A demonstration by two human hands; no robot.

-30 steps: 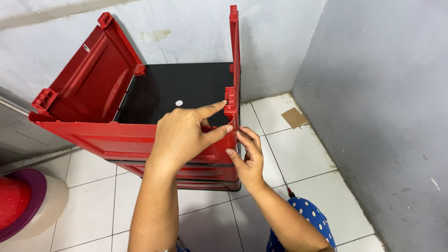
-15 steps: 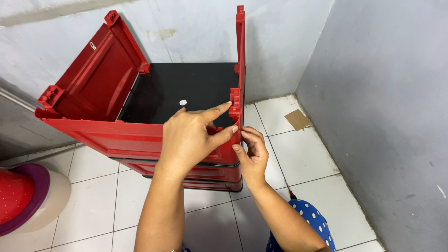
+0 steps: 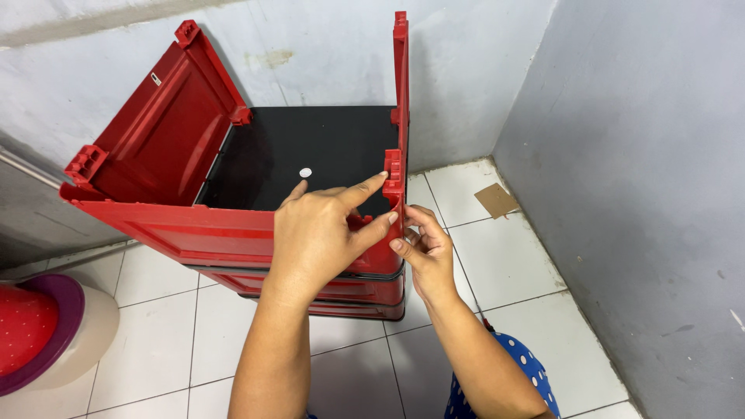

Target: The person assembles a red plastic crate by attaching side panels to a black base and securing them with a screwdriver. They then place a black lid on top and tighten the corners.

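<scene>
White floor tiles [image 3: 497, 256] and grey walls are framing a corner where a red plastic drawer cabinet with a black top panel [image 3: 310, 147] is standing, side panels upright. Left hand [image 3: 318, 233], partly open, is pressing fingertips against the right red side panel [image 3: 400, 85], steadying it; right hand [image 3: 423, 248] is pinching that panel's lower edge.

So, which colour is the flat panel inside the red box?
Black, with a small white dot; the flat panel shows in the head view.

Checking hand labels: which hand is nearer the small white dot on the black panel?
Left. The left hand lies just below the white dot, its index finger reaching toward the upright red side panel. The right hand is farther right, outside that panel.
</scene>
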